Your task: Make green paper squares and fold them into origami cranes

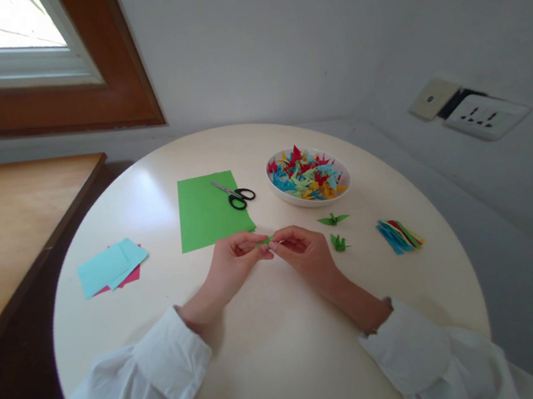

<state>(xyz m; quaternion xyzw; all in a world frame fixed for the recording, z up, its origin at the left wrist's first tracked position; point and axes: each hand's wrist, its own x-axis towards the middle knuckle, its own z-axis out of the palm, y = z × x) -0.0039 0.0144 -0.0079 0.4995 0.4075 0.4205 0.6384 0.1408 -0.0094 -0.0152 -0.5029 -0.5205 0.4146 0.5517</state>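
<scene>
My left hand (233,259) and my right hand (302,248) meet over the middle of the round cream table (272,360). Both pinch one small folded piece of green paper (266,241) between their fingertips, just above the tabletop. Right of my right hand lie two small green folded paper cranes (333,219) (339,242). A green paper sheet (210,210) lies just beyond my hands, with black-handled scissors (235,194) resting on its far right corner.
A white bowl (308,177) filled with several coloured paper cranes stands at the back right. A fan of coloured paper strips (400,235) lies at the right. Light-blue and pink sheets (111,266) lie at the left. A wooden ledge (7,220) adjoins the table's left side.
</scene>
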